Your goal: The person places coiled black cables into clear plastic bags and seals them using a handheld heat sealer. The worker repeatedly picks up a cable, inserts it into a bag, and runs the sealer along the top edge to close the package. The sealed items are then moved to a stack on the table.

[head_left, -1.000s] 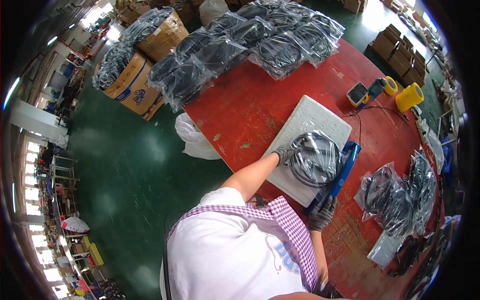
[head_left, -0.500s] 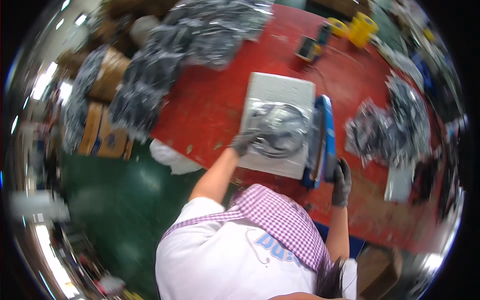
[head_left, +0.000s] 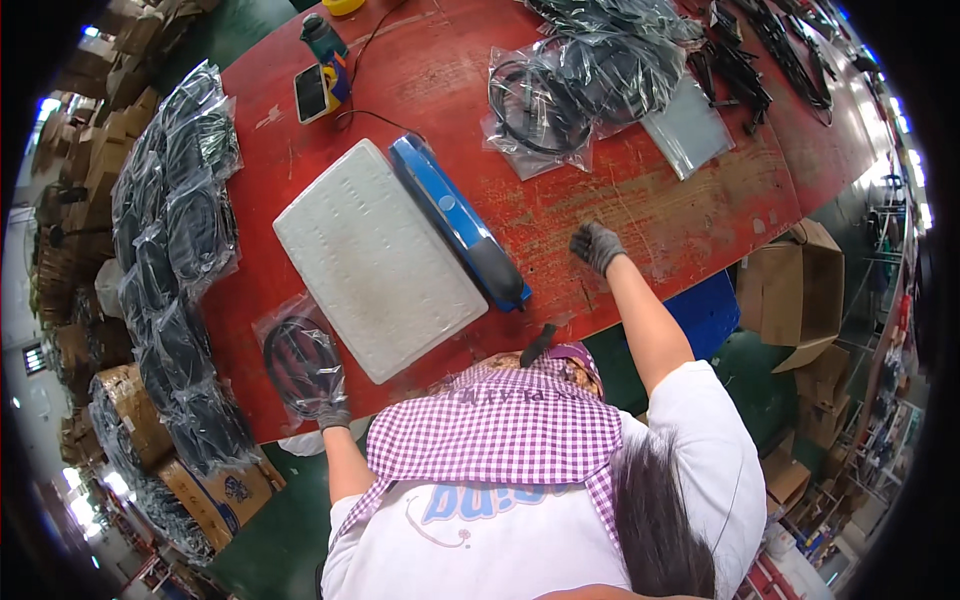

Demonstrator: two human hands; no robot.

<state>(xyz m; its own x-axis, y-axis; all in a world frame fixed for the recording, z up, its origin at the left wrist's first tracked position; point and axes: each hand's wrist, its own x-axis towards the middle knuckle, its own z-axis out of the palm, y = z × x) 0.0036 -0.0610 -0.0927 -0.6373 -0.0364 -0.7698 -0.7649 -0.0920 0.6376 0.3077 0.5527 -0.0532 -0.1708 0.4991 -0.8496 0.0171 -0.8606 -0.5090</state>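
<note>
My left hand [head_left: 331, 411], in a grey glove, grips the near edge of a clear bag holding a black cable coil [head_left: 298, 362]. The bag lies on the red table [head_left: 660, 200] at its front left, beside a white foam pad [head_left: 375, 260]. A blue bar-shaped sealer [head_left: 458, 222] lies along the pad's right side. My right hand [head_left: 597, 246], also gloved, rests with curled fingers on bare table to the right of the sealer and holds nothing.
Many bagged cable coils are piled along the left edge [head_left: 170, 260] over cardboard boxes. More bagged cables [head_left: 580, 75] and flat clear bags [head_left: 687, 125] lie at the far right. A phone [head_left: 312, 92] and green bottle [head_left: 322, 35] sit at the back. An open carton [head_left: 800, 290] stands on the floor.
The bagged coil has gone from the white pad to the table's front left with my left hand. My right hand left the sealer for bare table. The view swung round.
</note>
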